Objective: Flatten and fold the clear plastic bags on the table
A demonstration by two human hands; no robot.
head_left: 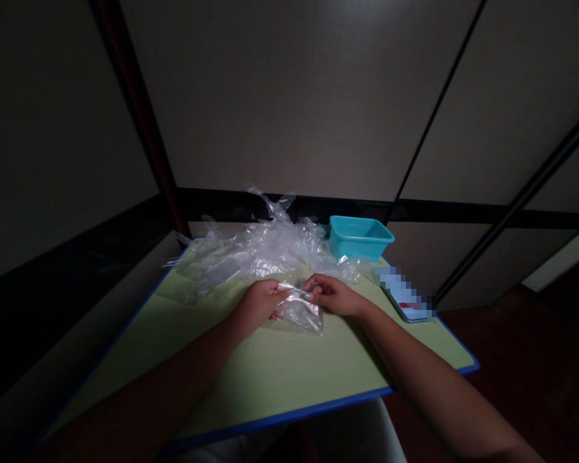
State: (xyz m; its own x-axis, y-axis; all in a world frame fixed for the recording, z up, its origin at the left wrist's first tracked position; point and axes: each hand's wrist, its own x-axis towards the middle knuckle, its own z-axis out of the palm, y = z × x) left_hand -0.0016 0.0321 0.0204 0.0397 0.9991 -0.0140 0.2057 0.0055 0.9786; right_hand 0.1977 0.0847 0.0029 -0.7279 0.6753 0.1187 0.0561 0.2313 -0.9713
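Observation:
Near the middle of the table, my left hand (261,305) pinches a clear plastic bag (302,315) at its upper left edge. My right hand (332,295) is closed on the same bag at its upper right, thumb and fingers together. The bag hangs down between and below the hands, just over the table top. Right behind both hands lies a loose heap of clear, crinkled plastic (275,244), which spreads to the left and right. Whether anything is inside the held bag cannot be made out.
The yellow-green table (289,373) has a blue edge. A turquoise bin (359,241) stands at its back right corner. A phone (405,296), partly pixelated, lies along the right side. Dark-framed panels rise behind the table.

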